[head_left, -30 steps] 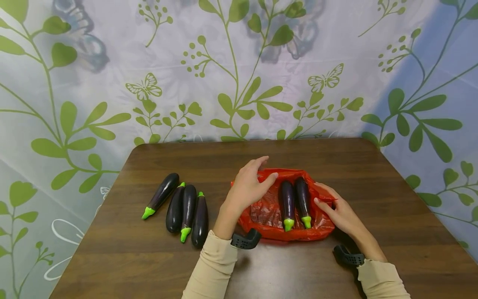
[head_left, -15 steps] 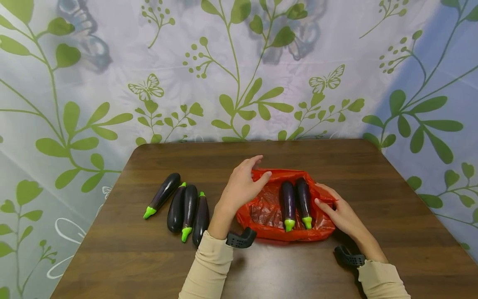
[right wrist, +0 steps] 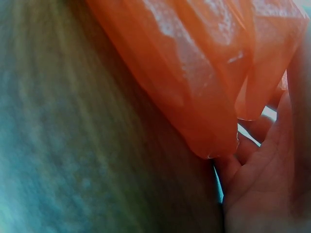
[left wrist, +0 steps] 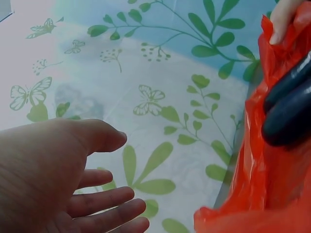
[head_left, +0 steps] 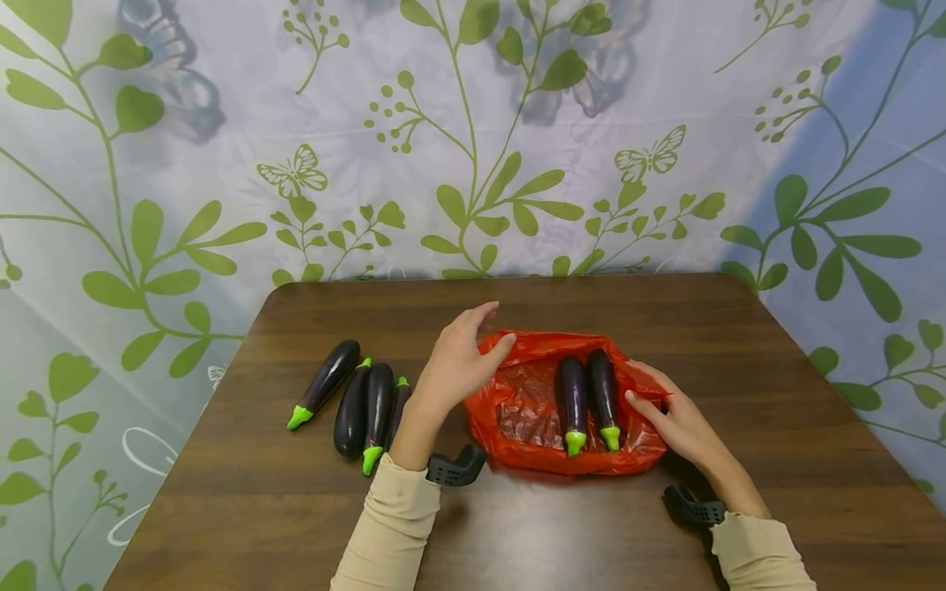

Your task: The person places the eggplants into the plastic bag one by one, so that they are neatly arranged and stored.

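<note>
A red plastic bag (head_left: pixel 521 410) lies on the table with its mouth spread wide. Two eggplants, one (head_left: pixel 571 398) beside the other (head_left: pixel 603 394), rest in it side by side, green stems toward the near rim. My right hand (head_left: pixel 680 423) holds the bag's right edge, thumb inside and fingers outside. In the right wrist view, folds of the bag (right wrist: pixel 194 73) hang against that hand's fingers. Over the bag's left rim hovers my left hand (head_left: pixel 458 361), its fingers spread and holding nothing. The left wrist view shows that hand (left wrist: pixel 63 179) apart from the bag.
Several more eggplants (head_left: pixel 351 414) lie on the wooden table (head_left: pixel 562 533) left of the bag, one (head_left: pixel 325 382) set slightly aside. My left forearm partly covers the rightmost one (head_left: pixel 399 402). A leaf-patterned cloth (head_left: pixel 473 139) hangs behind the table.
My left hand has moved left, away from over the bag toward the loose eggplants. My right hand stays at the bag's edge, and the two eggplants inside lie as before.
</note>
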The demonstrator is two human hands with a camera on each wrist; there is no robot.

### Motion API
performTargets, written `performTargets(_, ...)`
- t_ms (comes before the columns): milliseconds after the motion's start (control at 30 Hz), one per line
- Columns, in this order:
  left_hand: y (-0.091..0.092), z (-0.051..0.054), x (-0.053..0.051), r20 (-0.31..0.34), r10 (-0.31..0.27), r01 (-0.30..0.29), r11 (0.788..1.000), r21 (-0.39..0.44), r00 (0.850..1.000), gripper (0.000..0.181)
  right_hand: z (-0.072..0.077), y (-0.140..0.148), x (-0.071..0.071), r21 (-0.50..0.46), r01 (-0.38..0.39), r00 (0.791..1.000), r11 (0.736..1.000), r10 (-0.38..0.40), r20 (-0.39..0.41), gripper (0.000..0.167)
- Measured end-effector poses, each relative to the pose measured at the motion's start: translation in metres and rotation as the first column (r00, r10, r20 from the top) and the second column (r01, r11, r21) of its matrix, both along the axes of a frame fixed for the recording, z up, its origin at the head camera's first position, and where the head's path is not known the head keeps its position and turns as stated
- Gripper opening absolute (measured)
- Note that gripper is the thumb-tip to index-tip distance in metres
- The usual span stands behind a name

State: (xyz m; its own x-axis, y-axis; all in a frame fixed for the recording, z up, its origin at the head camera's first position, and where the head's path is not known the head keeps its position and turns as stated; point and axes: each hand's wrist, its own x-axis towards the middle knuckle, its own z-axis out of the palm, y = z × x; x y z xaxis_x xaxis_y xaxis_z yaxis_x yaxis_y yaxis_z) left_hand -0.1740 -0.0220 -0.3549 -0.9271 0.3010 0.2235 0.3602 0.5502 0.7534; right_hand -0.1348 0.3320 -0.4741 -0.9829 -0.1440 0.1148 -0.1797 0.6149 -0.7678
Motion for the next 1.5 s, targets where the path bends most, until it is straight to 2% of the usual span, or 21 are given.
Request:
performTargets(333,-0.029,-0.007,-0.002,-0.033,0.045,-0.046,0.998,-0.037,0.998,0.058,0.001,0.000,0.001,-0.003,-0.001,1.000,1.000,0.001,0.008,0.061)
performTargets(567,-0.047,-0.010,-0.002,-0.005,0.087,-0.087,0.993,-0.074,0.996,0.057,0.000,0.000,0.001,-0.002,-0.002,1.000,1.000,0.002,0.011,0.061)
performTargets(733,-0.061,-0.012,-0.005,-0.010,0.107,-0.107,0.990,-0.095,0.994,0.057,0.000,0.001,0.001,-0.003,0.002,1.000,1.000,-0.002,0.019,0.062)
performTargets(933,-0.085,-0.018,-0.008,0.020,0.122,-0.119,0.984,-0.136,0.992,0.060,0.001,0.000,0.001,0.001,0.000,1.000,1.000,0.000,0.024,0.062)
performTargets(1100,-0.103,-0.022,-0.009,0.064,0.157,-0.147,0.979,-0.144,0.985,0.061,0.002,0.000,0.001,0.001,-0.005,1.000,1.000,0.005,0.025,0.062)
performTargets(1233,-0.114,-0.024,-0.010,0.092,0.179,-0.165,0.976,-0.142,0.979,0.063,0.002,0.001,0.001,0.004,-0.007,1.000,1.000,0.007,0.025,0.062)
performTargets(1500,-0.131,-0.030,-0.012,0.108,0.207,-0.188,0.968,-0.164,0.972,0.061,0.002,0.001,0.001,0.003,-0.009,1.000,1.000,0.009,0.021,0.062)
